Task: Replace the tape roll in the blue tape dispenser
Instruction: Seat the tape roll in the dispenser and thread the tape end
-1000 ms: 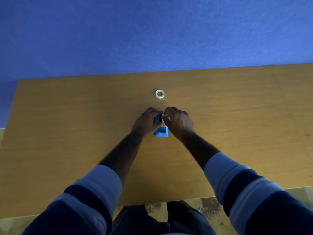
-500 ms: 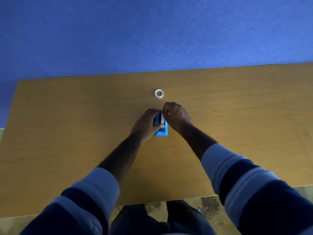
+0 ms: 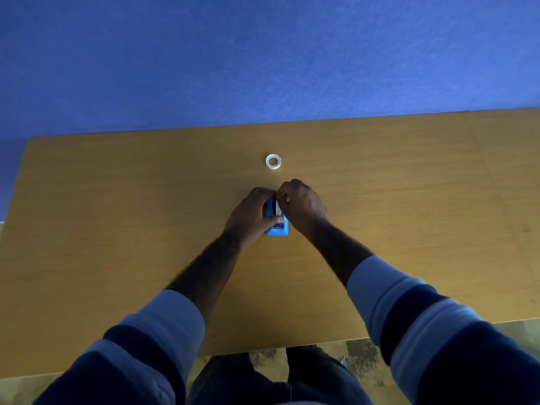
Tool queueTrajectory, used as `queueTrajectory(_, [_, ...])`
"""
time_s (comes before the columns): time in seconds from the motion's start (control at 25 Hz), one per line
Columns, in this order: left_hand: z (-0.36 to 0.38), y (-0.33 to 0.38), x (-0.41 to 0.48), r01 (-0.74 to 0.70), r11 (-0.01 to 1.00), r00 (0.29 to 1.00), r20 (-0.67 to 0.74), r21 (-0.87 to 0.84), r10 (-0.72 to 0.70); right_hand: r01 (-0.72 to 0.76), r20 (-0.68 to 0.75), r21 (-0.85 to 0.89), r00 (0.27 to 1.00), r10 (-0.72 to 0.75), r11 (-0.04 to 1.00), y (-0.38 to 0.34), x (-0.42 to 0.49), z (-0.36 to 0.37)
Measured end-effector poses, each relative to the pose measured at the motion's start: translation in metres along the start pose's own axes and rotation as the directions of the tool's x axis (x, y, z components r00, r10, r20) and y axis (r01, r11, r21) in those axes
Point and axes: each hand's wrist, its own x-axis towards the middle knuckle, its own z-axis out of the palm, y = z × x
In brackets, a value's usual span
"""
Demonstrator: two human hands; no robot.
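The blue tape dispenser [image 3: 277, 228] stands on the wooden table [image 3: 117, 229], mostly covered by both hands. My left hand [image 3: 249, 216] wraps its left side, thumb across the body. My right hand [image 3: 302, 204] pinches a pale tape roll [image 3: 278, 209] that sits upright in the dispenser's slot; how deep it sits is hidden. A second small white tape roll [image 3: 273, 161] lies flat on the table just beyond the hands.
A blue wall [image 3: 263, 54] rises behind the table's far edge. The near table edge runs across the bottom, with my legs and patterned floor [image 3: 359, 352] below it.
My right hand has shifted left and a little farther away, its fingers closing over the top of the roll in the dispenser. My left hand holds its place.
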Motion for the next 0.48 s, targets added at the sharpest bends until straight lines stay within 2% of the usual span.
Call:
queueTrajectory(0.2, [0.003, 0.002, 0.000, 0.006, 1.000, 0.999, -0.041, 0.023, -0.005, -0.032, 0.020, 0.037, 0.999, 0.031, 0.999, 0.004, 0.006, 0.000])
queueTrajectory(0.48, [0.000, 0.003, 0.000, 0.007, 1.000, 1.000, -0.011, 0.026, -0.007, 0.078, -0.054, -0.006, 0.995, -0.078, 0.997, 0.007, -0.021, 0.002])
